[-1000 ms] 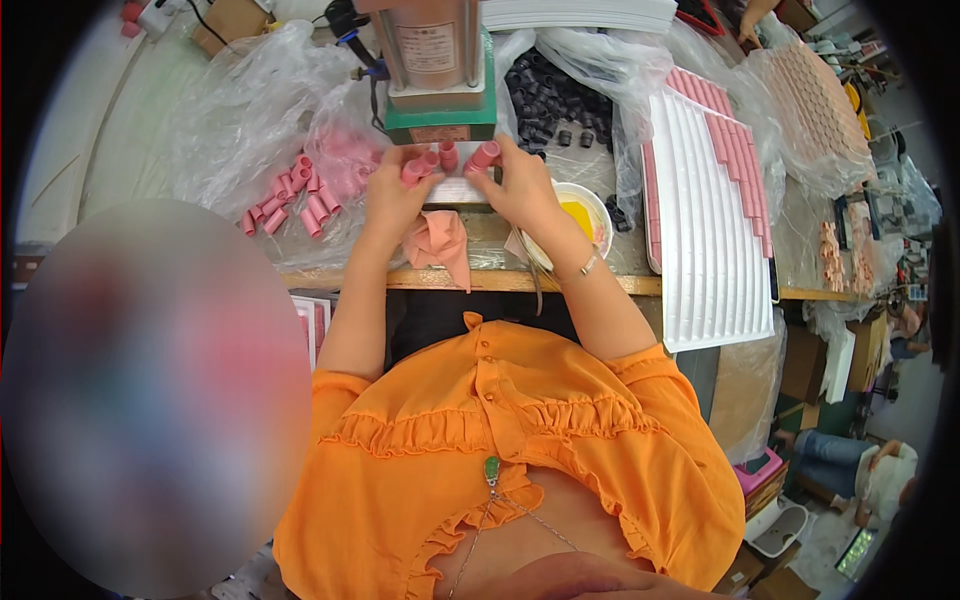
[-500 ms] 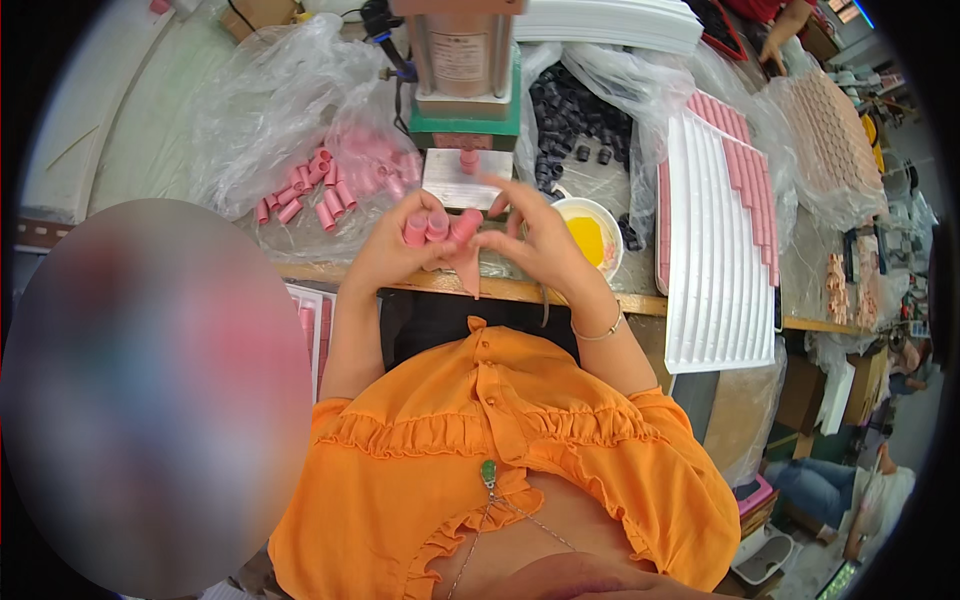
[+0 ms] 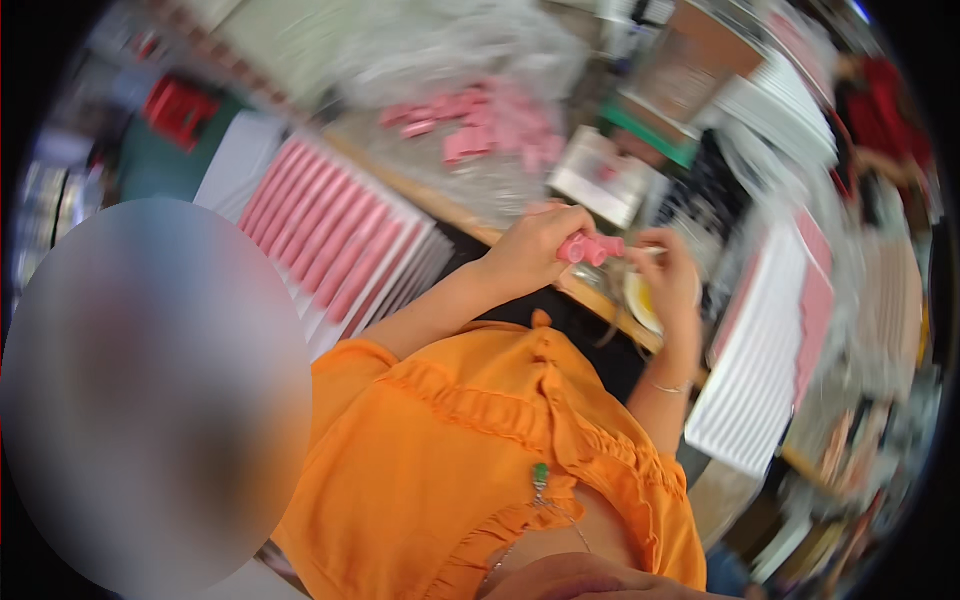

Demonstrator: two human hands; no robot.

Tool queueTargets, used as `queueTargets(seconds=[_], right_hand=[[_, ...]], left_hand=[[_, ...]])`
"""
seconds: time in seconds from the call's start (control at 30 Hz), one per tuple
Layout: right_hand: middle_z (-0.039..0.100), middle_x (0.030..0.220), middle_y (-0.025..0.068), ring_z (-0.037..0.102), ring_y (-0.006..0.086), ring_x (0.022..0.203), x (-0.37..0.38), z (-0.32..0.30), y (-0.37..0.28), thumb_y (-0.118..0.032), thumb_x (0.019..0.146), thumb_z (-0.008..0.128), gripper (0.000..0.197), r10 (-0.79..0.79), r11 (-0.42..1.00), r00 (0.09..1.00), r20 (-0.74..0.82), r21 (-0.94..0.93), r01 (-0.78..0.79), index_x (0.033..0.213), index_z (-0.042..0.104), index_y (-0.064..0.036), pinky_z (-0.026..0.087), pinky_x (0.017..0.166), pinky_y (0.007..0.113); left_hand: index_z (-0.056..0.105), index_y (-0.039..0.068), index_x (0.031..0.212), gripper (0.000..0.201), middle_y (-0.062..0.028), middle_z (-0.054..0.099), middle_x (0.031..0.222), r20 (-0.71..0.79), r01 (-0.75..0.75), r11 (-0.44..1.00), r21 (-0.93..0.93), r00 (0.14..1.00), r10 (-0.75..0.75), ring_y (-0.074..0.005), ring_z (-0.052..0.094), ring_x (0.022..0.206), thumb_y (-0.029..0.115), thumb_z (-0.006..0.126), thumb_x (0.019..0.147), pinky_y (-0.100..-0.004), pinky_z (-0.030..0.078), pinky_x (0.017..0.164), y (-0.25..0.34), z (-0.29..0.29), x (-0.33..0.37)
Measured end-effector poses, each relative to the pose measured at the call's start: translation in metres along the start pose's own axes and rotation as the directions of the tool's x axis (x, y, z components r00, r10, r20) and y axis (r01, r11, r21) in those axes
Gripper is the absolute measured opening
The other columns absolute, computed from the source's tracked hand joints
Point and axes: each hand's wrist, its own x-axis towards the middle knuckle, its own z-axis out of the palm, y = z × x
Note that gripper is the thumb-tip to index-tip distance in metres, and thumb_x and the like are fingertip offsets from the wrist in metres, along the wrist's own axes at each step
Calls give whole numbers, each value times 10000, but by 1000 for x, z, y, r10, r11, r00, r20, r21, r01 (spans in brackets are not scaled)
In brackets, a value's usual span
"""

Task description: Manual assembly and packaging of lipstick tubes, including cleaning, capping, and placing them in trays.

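Right of centre, the left hand point(image 3: 530, 250) pinches small pink tubes point(image 3: 592, 248) that stick out toward the right hand point(image 3: 668, 275). The right hand's fingers curl just beside them; its grip is blurred, cannot tell

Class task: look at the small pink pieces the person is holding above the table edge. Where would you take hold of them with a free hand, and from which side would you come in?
Probably the bare rounded ends of the pink pieces, which stick out past the left hand towards the right hand. Come in from the right-hand side, since the left hand's fingers wrap the other end and leave only that part showing. The picture is blurred, so the finer shape is unclear.
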Motion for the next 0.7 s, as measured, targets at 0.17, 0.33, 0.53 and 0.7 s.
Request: queueTargets(seconds=[0.17, 0.33, 0.53, 0.7], right_hand=[[659, 953, 119, 637, 199, 782, 60, -65, 131, -202, 921, 640, 252, 65, 992, 954, -294, -88, -94, 1120, 637, -47, 500, 725, 311], [667, 952, 168, 641, 291, 780, 101, -72, 201, -237, 887, 673, 298, -86, 802, 982, -168, -597, -32, 1137, 650, -75, 502, 752, 378], [665, 696, 127, 621, 220, 564, 116, -66, 210, -216, 898, 664, 226, 150, 839, 974, -172, -499, -218, 944, 682, 4, 483, 578, 342], [676, 748, 75, 601, 149, 583, 108, -75, 239, -166, 906, 655, 183, 162, 918, 969, -187, -331, -217, 968, 670, 5, 472, 552, 292]], left_hand=[[632, 59, 955, 191, -77, 674, 889, -378, 439, 898, 27, 836, -398, -186, 651, 858, 71, 734, 793, -301, 497, 792, 19, -140, -62], [621, 62, 1035, 258, -141, 691, 928, -806, 772, 434, 464, 571, -154, -325, 665, 864, 26, 707, 794, -364, 513, 761, -18, -298, -207], [664, 68, 1063, 269, -163, 689, 976, -797, 827, 252, 503, 557, -233, -320, 665, 917, 38, 699, 799, -364, 513, 790, -69, -366, -303], [666, 60, 1113, 292, -140, 695, 1046, -765, 826, 206, 524, 563, -313, -243, 669, 989, 51, 685, 821, -344, 504, 868, -81, -366, -307]])
